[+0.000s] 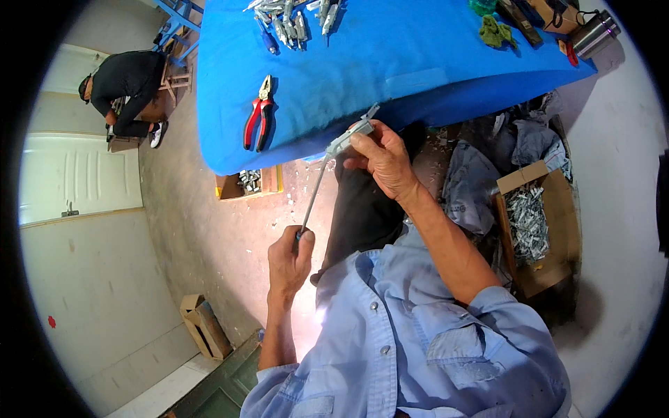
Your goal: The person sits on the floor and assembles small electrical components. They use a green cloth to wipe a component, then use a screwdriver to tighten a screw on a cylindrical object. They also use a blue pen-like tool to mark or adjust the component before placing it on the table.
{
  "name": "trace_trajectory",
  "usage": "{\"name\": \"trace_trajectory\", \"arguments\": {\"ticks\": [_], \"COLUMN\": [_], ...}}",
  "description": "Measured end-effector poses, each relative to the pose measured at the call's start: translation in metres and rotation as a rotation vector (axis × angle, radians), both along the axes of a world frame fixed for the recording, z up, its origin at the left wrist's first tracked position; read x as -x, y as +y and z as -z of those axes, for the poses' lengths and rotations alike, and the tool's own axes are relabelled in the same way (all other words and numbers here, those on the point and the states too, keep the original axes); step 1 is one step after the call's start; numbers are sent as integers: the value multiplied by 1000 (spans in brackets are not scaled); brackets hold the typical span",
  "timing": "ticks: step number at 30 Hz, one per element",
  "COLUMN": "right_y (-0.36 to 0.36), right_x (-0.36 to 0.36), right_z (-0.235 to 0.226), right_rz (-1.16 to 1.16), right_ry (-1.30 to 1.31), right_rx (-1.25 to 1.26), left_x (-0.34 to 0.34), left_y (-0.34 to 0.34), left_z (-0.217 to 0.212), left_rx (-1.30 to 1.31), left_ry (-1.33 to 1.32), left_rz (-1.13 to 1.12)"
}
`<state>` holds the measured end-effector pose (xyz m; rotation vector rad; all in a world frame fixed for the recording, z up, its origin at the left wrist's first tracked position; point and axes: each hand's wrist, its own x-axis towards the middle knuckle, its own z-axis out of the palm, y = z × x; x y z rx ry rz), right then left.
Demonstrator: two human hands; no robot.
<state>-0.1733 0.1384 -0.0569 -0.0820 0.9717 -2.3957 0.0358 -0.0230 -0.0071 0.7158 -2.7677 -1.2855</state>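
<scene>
The person is sitting at the edge of a blue-covered surface [418, 63] and is working a long screwdriver [313, 198] into a small grey metal fitting [348, 137]. The left hand [291, 254] is wrapping closed around the screwdriver's handle low in the picture, just above the lap, with the thin shaft rising up and to the right. The right hand [382, 159] is pinching the fitting between thumb and fingers, closed on it, just off the near edge of the surface and in front of the dark trousers. The tip of the shaft is meeting the fitting's lower end; whether it is seated in a screw head is too small to tell.

Judging from this, the step in hand is driving or loosening a screw in the fitting. The next move seems to call for keeping the shaft in line with the fitting while the left hand is turning, and for the right hand gripping firmly so that the part is not twisting along.

Red-handled pliers [258, 115] are lying on the surface, well apart from both hands, and a heap of similar grey metal parts [289, 21] is lying at its far side. An open cardboard box [540, 230] of metal pieces is standing on the floor to the right.
</scene>
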Motion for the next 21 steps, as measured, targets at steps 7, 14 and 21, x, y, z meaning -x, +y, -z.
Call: {"name": "trace_trajectory", "arguments": {"ticks": [7, 14, 21], "right_y": [-4, -5, -4], "right_x": [-3, -7, -10], "right_z": [5, 2, 7], "right_rz": [55, 97, 85], "right_ry": [70, 88, 209], "right_rx": [-68, -78, -161], "left_x": [1, 5, 9], "left_y": [22, 23, 29], "left_z": [-5, 3, -5], "left_rx": [-45, -21, -95], "left_ry": [39, 50, 13], "left_rz": [-36, 6, -16]}}
